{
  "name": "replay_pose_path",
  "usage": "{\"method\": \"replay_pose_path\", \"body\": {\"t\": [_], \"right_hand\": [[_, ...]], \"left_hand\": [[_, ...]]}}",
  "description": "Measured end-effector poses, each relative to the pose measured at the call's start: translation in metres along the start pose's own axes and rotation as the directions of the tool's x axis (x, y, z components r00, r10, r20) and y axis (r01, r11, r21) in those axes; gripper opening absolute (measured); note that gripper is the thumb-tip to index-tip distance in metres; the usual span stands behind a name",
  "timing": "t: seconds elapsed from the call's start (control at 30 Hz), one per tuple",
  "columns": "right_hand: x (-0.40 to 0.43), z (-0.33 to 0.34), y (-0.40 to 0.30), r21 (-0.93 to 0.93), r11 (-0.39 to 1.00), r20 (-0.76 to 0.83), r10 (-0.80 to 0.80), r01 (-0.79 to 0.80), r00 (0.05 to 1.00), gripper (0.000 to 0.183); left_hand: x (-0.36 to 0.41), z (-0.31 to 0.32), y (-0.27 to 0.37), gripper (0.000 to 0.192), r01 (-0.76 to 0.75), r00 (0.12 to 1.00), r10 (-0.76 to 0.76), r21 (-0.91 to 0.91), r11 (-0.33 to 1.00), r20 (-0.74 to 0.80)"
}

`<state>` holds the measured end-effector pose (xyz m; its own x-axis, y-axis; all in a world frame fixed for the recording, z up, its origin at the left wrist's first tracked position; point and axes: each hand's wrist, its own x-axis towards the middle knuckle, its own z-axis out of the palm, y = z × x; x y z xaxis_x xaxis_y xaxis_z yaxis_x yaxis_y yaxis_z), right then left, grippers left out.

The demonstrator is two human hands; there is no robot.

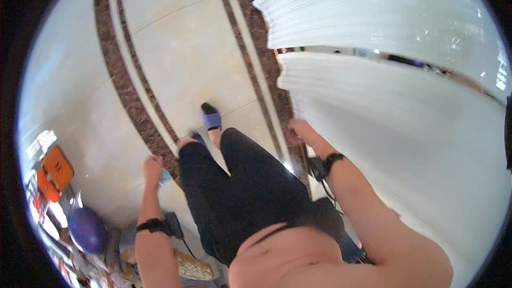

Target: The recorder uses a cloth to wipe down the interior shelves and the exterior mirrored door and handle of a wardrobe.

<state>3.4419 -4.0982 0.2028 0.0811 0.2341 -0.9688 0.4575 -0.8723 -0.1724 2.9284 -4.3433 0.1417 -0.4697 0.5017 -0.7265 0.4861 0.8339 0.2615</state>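
Observation:
My left hand (pixel 153 170) hangs at my left side with its fingers curled. A small pale blue thing (pixel 165 177) shows beside it, too blurred to tell whether I hold it. My right hand (pixel 298 131) is out at my right, blurred, fingers bent inward with nothing visible in them. It is nearest the lower edge of a large white curtain-like sheet (pixel 384 124); touching or apart, I cannot tell. Each wrist bears a black strap, with a small dark box on a cable beside it. Below me are dark trousers (pixel 244 184) and a blue slipper (pixel 212 120).
Glossy tile floor (pixel 180 48) with dark brown border bands (pixel 120 76) runs ahead. A second white sheet (pixel 360 12) hangs farther along, across a narrow gap. At left lie an orange chair-like object (pixel 58 170), a purple ball (pixel 87 230) and blurred clutter.

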Motion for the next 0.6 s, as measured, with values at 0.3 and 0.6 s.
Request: {"method": "replay_pose_path", "body": {"t": [0.3, 0.6], "right_hand": [[-0.018, -0.01, -0.32, -0.044, 0.999, -0.103, 0.006, -0.011, 0.995, 0.031], [0.036, 0.057, -0.709, 0.085, 0.996, -0.076, 0.011, -0.005, 0.997, 0.035]], "left_hand": [[0.149, -0.19, 0.192, 0.027, 0.0, 1.0, 0.0, -0.015, 1.0, 0.024], [0.428, -0.47, 0.398, 0.032, -0.015, 0.993, -0.001, 0.137, 0.99, 0.118]]}}
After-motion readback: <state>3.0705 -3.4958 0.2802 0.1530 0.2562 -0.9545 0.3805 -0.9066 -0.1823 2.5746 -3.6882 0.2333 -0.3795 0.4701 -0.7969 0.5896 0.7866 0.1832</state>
